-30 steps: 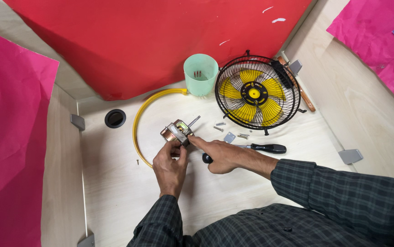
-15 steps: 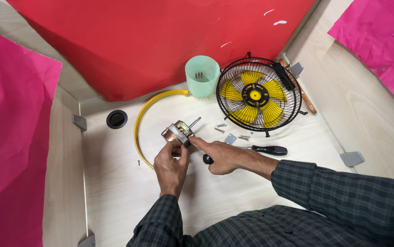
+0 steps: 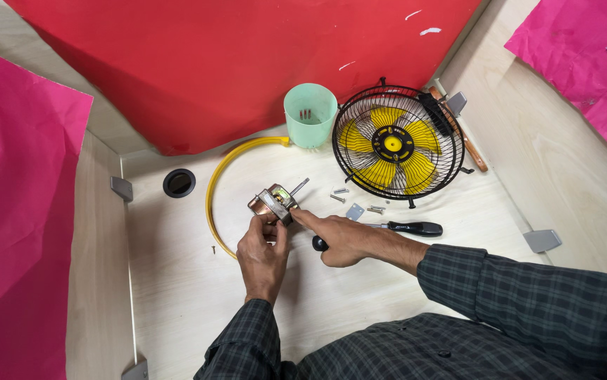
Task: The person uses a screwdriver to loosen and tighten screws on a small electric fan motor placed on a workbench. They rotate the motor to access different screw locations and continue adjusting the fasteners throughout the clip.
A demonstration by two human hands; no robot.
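Note:
My left hand (image 3: 261, 253) grips a small metal fan motor (image 3: 274, 204) with a shaft pointing up and to the right, holding it just above the table. My right hand (image 3: 342, 239) is closed around a short screwdriver with a black handle (image 3: 319, 244). Its forefinger stretches along the tool to the motor's right side. The screwdriver's tip is hidden behind my fingers.
A black wire fan cage with yellow blades (image 3: 396, 143) lies at the back right, next to a green plastic cup (image 3: 310, 115). A yellow ring (image 3: 213, 190) curves around the motor. Loose screws (image 3: 339, 193), a small metal plate (image 3: 354, 211) and a second screwdriver (image 3: 412, 228) lie nearby. There is a round black hole (image 3: 179, 182) at the left.

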